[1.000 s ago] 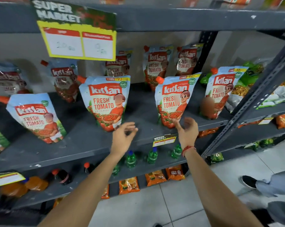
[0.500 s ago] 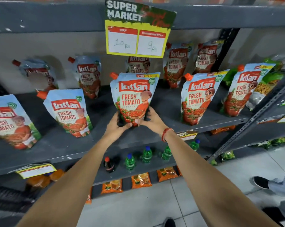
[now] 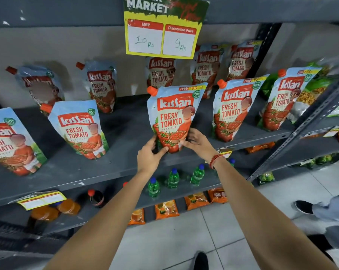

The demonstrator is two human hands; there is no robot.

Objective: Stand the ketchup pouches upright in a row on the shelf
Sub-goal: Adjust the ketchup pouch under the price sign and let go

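Several Kissan ketchup pouches stand on a grey metal shelf [image 3: 125, 133]. The middle front pouch [image 3: 174, 114] stands upright near the shelf's front edge. My left hand [image 3: 150, 154] grips its lower left corner and my right hand [image 3: 199, 142] grips its lower right side. More front pouches stand at the left edge [image 3: 6, 141], left of centre [image 3: 79, 129], right of centre [image 3: 233, 110] and far right [image 3: 285, 98]. A back row of pouches [image 3: 102, 84] leans against the wall.
A yellow price sign [image 3: 162, 30] hangs from the shelf above. Green bottles [image 3: 172, 179] and orange packets [image 3: 166, 209] fill the lower shelves. A diagonal shelf brace [image 3: 305, 123] runs at the right. Another person's shoe [image 3: 303, 206] is on the tiled floor at the right.
A second ago both hands were open and apart below the shelf. They have closed onto the base of the middle pouch, and my view has shifted left.
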